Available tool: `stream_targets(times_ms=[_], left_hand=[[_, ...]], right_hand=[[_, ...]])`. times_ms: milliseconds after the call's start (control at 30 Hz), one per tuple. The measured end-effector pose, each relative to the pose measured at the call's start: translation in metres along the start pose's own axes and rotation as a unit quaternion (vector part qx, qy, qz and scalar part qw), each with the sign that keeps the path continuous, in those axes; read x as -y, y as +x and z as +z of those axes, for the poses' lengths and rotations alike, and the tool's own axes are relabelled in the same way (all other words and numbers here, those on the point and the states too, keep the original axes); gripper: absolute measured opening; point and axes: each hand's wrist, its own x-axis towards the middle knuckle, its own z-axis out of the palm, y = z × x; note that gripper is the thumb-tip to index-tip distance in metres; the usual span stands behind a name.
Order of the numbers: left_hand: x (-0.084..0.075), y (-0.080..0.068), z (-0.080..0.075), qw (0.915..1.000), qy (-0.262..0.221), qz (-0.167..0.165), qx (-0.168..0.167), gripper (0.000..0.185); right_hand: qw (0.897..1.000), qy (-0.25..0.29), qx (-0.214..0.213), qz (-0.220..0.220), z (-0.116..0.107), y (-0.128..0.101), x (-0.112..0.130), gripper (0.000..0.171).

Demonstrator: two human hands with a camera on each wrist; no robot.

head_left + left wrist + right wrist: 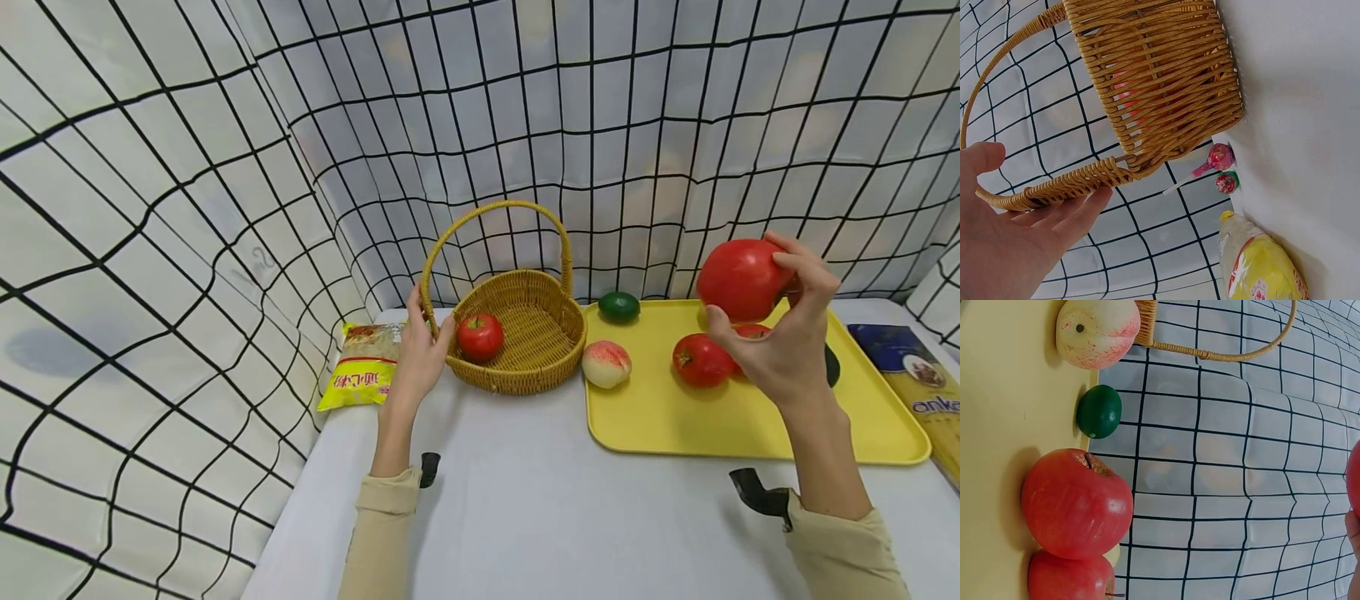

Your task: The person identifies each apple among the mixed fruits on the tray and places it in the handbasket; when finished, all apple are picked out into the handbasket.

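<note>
My left hand [420, 350] holds the left rim of a wicker basket [525, 371] by the foot of its handle, thumb inside and fingers [1066, 215] outside. A red apple [480, 336] lies in the basket [1166, 81]. My right hand [787, 342] grips a big red fruit [742, 279] and holds it in the air above a yellow tray [660, 425]. On the tray lie a green lime [618, 307], a peach [606, 364], two red apples [701, 360] and a dark object [831, 367]. The right wrist view shows the peach [1097, 331], lime [1099, 412] and an apple [1075, 503].
A yellow food packet [363, 367] lies left of the basket, with two wrapped lollipops [1219, 156] behind it. A blue and yellow package [918, 383] lies right of the tray. Black-gridded white cloth [187, 208] walls the white table [525, 517] at back and left.
</note>
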Motion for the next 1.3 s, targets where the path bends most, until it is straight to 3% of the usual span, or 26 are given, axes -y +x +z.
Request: stream_targets(times_ms=[233, 667, 800, 1067, 1167, 1300], left_hand=[[-0.002, 0.000, -0.001, 1.0000, -0.002, -0.005, 0.004, 0.077], [-0.005, 0.002, 0.003, 0.9998, 0.003, -0.017, 0.005, 0.078], [-0.005, 0.000, 0.000, 0.9996, 0.004, -0.029, 0.006, 0.078], [0.000, -0.002, -0.007, 0.9998, 0.013, -0.016, 0.005, 0.079], [0.001, -0.002, -0.005, 0.9998, 0.006, -0.014, 0.011, 0.078], [0.000, 0.001, 0.000, 0.9998, -0.007, -0.012, 0.011, 0.078]], right_hand=[[0.999, 0.000, -0.024, -0.023, 0.003, 0.001, 0.003, 0.078], [0.999, 0.008, 0.008, -0.045, 0.015, -0.003, 0.005, 0.078], [0.998, 0.023, 0.050, -0.036, 0.026, -0.006, 0.009, 0.072], [0.989, 0.025, 0.143, -0.010, 0.066, -0.019, 0.021, 0.084], [0.981, 0.003, 0.195, 0.004, 0.081, -0.016, 0.022, 0.081], [0.959, -0.034, 0.280, 0.026, 0.106, -0.002, 0.019, 0.073]])
